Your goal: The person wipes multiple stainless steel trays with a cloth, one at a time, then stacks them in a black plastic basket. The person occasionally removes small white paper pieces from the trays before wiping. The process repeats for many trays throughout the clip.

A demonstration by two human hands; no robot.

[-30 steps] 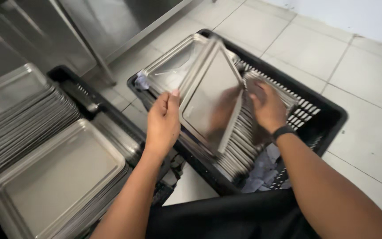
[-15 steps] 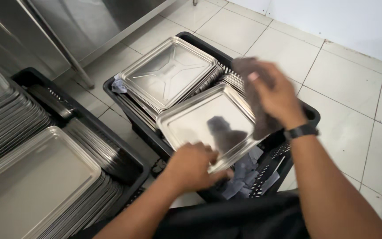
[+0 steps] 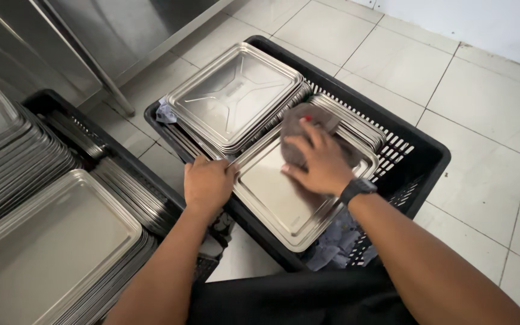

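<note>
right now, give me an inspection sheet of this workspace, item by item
surface: pale tiled floor, marked and stained near the wall; the crates stand on it
job's things: flat steel tray lying across the right black crate; grey cloth pressed onto it
clutter: ribbed steel lid topping a stack in the same crate; more trays on edge; crumpled cloths in the crate's near corner; stacked trays in the left crate
hands: left hand grips the tray's left edge; right hand holds the cloth against the tray, black wristband on that wrist
cables: nothing seen
surroundings: steel table leg and white wall
</note>
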